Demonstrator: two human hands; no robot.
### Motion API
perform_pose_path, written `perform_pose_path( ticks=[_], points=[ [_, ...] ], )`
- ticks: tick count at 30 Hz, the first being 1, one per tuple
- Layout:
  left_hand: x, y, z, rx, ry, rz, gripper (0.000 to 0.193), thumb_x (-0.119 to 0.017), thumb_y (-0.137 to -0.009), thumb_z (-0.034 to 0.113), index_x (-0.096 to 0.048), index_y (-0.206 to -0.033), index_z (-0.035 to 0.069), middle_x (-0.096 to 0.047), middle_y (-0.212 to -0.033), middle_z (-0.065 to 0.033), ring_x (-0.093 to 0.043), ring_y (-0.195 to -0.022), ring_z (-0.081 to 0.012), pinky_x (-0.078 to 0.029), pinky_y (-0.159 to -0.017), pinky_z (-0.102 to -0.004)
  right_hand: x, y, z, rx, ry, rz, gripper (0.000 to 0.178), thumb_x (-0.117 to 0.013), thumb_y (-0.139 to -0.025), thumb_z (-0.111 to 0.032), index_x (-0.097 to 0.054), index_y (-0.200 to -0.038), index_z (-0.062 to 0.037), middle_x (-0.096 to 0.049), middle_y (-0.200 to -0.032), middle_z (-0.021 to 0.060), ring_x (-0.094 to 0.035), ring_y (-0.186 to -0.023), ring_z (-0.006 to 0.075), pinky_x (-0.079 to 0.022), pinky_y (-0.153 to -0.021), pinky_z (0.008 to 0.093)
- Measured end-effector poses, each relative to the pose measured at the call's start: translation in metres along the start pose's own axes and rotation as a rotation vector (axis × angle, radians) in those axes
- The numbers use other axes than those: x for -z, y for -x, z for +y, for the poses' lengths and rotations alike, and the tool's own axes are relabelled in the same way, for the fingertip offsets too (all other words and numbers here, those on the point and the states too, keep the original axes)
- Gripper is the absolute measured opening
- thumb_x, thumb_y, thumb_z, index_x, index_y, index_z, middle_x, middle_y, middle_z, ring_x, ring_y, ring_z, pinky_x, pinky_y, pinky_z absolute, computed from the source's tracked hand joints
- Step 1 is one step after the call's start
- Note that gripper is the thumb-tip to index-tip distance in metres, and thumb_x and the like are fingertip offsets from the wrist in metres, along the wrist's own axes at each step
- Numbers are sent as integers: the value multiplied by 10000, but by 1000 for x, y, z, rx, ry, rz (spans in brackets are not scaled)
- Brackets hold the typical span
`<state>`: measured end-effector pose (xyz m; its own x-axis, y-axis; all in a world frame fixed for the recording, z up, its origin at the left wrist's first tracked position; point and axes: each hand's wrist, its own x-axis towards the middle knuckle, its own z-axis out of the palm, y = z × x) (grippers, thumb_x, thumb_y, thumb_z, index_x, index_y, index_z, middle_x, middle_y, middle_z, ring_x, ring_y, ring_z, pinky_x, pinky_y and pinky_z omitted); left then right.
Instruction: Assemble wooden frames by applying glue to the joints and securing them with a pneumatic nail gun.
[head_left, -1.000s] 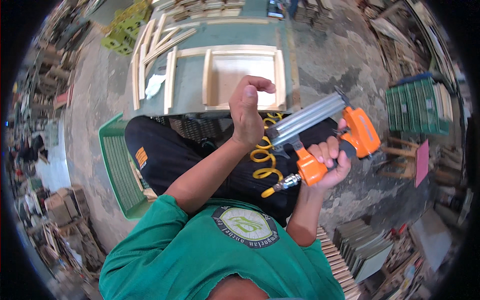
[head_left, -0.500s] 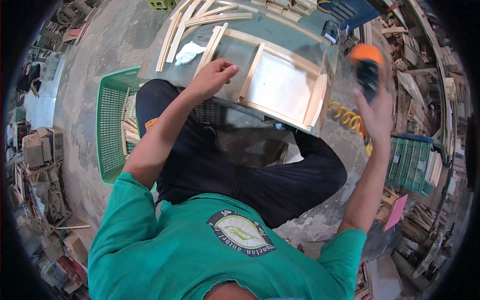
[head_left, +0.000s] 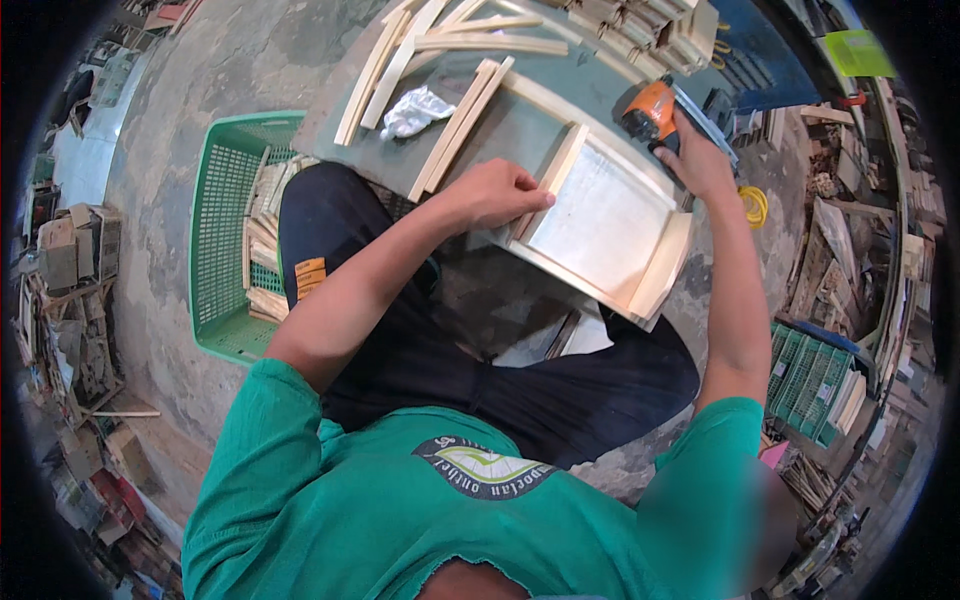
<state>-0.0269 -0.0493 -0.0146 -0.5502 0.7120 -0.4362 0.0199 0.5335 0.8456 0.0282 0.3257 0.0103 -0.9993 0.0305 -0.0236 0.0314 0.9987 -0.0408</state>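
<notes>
The left hand (head_left: 497,192), fingers curled, presses down on the left side slat of a shallow wooden frame (head_left: 603,226) lying on the grey worktop (head_left: 520,110) in front of the person. The right hand (head_left: 697,160) is wrapped closed around the grip of an orange nail gun (head_left: 652,112) at the frame's far right corner. Loose wooden slats (head_left: 455,125) and a crumpled white rag (head_left: 415,110) lie farther left; a green plastic crate (head_left: 225,230) sits on the floor at left.

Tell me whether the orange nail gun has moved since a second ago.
Yes. The orange nail gun has gone from mid-air above the lap down to the far corner of the pale wooden frame, held by the right hand.
</notes>
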Motion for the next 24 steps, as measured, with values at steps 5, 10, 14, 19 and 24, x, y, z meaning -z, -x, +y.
perform_pose_path(
  ticks=[5,10,14,19,24],
  points=[
    [-2,-1,-4,-14,24,20,598,-748,-889,530,-786,-1129,-16,-777,-913,-171,-735,-840,-281,-568,-822,-376,12,16,-32,1,48,213,550,-771,-930,-351,-627,-1390,-87,-710,-1141,183,-685,-1038,396,-553,-899,483],
    [2,-5,-9,-3,15,-8,630,-743,-861,574,-801,-1075,-15,-781,-947,-198,-738,-854,-292,-567,-824,-387,8,104,-173,-133,-515,236,317,-807,-899,-285,-716,-1088,-48,-700,-1027,127,-671,-994,347,-543,-866,435],
    [-4,-10,-9,-80,-69,14,656,-739,-837,599,-806,-1033,-24,-767,-902,-216,-727,-836,-296,-562,-809,-406,-20,141,-243,-182,-460,150,296,-857,-833,-203,-708,-1059,-83,-657,-1010,91,-648,-957,308,-532,-847,424],
    [-3,-1,3,-29,-44,-4,644,-721,-922,499,-755,-1208,-76,-761,-1013,-256,-703,-913,-291,-549,-870,-398,-52,152,-251,-148,-285,296,232,-830,-828,-122,-723,-1033,-113,-683,-1023,43,-642,-1014,255,-503,-877,387],
    [-5,-2,1,0,-13,9,580,-742,-937,443,-756,-1218,-64,-762,-1034,-240,-703,-929,-273,-548,-894,-394,-58,152,-253,-101,-303,367,237,-826,-830,-121,-733,-1048,-123,-703,-1067,39,-653,-1023,251,-497,-887,387]
  ],
)
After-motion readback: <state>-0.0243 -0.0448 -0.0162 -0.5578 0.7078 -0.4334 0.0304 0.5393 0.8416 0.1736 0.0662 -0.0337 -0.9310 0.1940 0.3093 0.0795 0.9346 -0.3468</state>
